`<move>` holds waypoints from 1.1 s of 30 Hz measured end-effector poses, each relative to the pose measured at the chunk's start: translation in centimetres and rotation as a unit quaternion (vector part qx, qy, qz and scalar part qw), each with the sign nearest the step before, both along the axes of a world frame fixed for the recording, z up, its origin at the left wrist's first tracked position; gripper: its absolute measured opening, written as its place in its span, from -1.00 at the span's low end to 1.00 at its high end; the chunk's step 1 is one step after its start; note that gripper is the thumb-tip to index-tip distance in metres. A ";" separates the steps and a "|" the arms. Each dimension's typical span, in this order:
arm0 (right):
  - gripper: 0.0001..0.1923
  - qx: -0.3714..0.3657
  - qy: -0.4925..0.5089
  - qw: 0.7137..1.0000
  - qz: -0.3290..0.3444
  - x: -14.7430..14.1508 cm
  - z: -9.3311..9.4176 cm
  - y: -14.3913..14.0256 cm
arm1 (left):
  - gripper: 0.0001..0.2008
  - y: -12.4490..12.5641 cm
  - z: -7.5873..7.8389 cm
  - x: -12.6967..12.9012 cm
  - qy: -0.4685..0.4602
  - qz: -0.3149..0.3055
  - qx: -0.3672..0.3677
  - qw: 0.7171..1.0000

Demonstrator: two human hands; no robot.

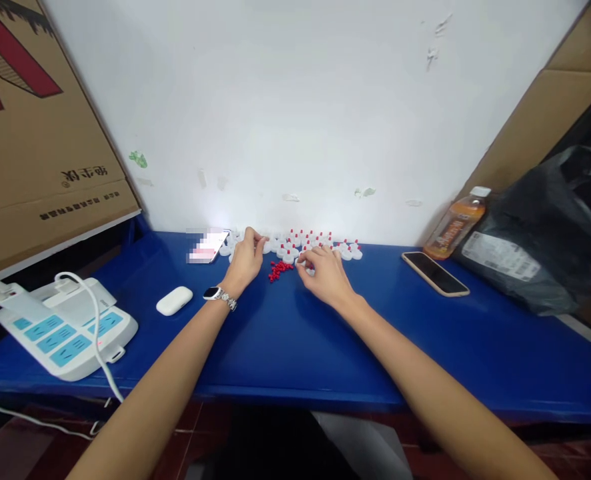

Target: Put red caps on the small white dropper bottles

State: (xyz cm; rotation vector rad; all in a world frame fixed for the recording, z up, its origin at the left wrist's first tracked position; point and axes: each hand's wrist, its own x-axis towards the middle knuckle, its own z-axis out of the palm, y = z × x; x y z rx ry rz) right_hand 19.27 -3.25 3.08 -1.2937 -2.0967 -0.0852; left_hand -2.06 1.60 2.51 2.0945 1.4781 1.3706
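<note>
On the blue table, a pile of small red tips [278,270] lies between my two hands. Behind it, against the wall, stand rows of white caps [289,255], many topped with a red tip; others at the left show no red. My left hand [245,260], with a watch and a bracelet at the wrist, is closed in a pinch beside the white caps; what its fingertips hold, if anything, is too small to make out. My right hand [327,275] has its fingers curled around a white cap [310,271], mostly hidden by them, just right of the red pile.
At the left are a lit phone [210,247], a white earbud case [174,301] and a power strip [70,333] with white cables. Another phone [435,273], an orange drink bottle [455,225] and a black plastic bag [530,233] are at the right. A cardboard box [40,147] stands far left.
</note>
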 end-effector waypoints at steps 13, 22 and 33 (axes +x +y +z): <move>-0.74 -0.004 -0.221 0.974 -0.038 -1.9 -0.8 2.4 | -0.82 -2.7 -0.4 0.2 0.023 -0.037 -0.066 0.997; -0.76 -0.009 -0.189 0.981 -0.031 -2.0 -1.8 2.7 | -0.72 -3.2 -0.7 0.0 0.069 -0.150 -0.109 0.980; -0.83 -0.103 0.148 0.982 0.059 -0.7 -1.2 2.2 | -0.44 -3.9 -0.3 1.1 0.060 -0.138 -0.088 0.985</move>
